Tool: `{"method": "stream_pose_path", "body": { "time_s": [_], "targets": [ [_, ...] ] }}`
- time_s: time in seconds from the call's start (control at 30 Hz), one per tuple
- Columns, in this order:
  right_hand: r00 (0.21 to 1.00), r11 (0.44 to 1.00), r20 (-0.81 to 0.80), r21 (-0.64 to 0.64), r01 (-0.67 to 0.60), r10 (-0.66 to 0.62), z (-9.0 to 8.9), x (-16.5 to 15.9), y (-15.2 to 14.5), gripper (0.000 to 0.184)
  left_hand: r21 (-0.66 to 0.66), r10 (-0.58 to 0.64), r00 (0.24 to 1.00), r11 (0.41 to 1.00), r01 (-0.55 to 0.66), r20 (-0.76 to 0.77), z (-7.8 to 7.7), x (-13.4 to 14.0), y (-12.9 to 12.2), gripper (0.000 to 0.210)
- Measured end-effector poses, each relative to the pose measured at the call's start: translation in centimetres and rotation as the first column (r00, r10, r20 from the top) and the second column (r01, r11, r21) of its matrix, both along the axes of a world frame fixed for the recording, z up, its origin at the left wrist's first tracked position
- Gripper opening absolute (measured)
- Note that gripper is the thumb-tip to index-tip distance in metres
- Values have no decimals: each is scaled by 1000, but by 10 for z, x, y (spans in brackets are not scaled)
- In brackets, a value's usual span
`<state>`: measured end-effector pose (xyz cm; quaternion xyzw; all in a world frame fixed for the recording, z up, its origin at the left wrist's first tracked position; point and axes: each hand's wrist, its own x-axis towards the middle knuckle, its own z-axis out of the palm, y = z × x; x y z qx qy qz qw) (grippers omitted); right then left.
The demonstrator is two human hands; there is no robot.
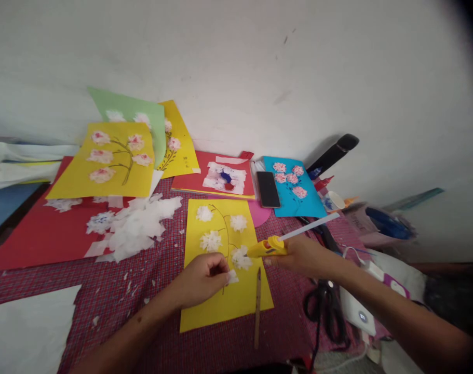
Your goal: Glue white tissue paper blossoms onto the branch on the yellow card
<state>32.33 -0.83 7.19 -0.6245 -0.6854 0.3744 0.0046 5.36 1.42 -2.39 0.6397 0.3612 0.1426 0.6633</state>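
Observation:
My right hand [294, 254] is wrapped round a yellow hot glue gun [268, 247], with a white glue stick [310, 226] poking out of its rear. The nozzle points left at a white paper flower [241, 257] on a yellow sheet [205, 314]. Close by, my left hand [205, 280] pinches a small piece of white paper [232, 277] just above the sheet. Several other white flowers sit along a drawn branch [227, 228]. A pencil [257, 311] lies across the sheet's right edge.
White paper pieces [137, 228] are heaped on red card [37, 234] at left. Finished flower pictures [121, 156] lean on the wall. A phone [268, 189] rests on a blue picture [298, 200]. At right are scissors [325, 311] and a white power bank [359, 306] with cables.

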Motion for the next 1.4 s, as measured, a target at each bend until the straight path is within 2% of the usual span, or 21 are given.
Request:
{"method": "stream_pose_path", "body": {
  "time_s": [0.37,0.57,0.73,0.83,0.93,1.03,1.1,1.23,1.3,1.4],
  "targets": [
    [997,1000,-80,-13,5,-6,2,3,-6,30,15,-8,1000,1000,7,19,-2,-1,0,15],
    [999,999,6,14,39,-39,-5,2,-5,25,25,-1,1000,1000,1,13,-2,0,1,14],
    [996,999,-76,0,39,-39,9,1,-13,26,29,-7,1000,1000,6,23,-2,-1,0,13],
    [986,992,-113,-46,114,-119,19,5,-25,27,33,-5,1000,999,4,23,-2,-1,0,13],
    [949,966,-187,-109,235,-252,19,12,-40,30,46,-6,1000,999,5,22,-3,-1,0,14],
    [853,917,-349,-55,395,-389,3,17,-54,33,67,-6,1000,998,4,24,-4,-2,0,14],
    [762,848,-426,-28,529,-489,-13,19,-61,32,70,-2,1000,998,0,25,-5,-1,0,15],
    [590,706,-453,-135,695,-668,-51,23,-67,22,57,2,1000,998,-4,26,-4,-1,0,15],
    [546,686,-463,-215,695,-698,-67,26,-65,23,53,3,1000,999,-5,26,-3,0,1,16],
    [562,701,-437,-281,656,-702,-80,29,-58,20,49,5,1000,999,-6,23,-1,-1,1,16]
  ]
}}
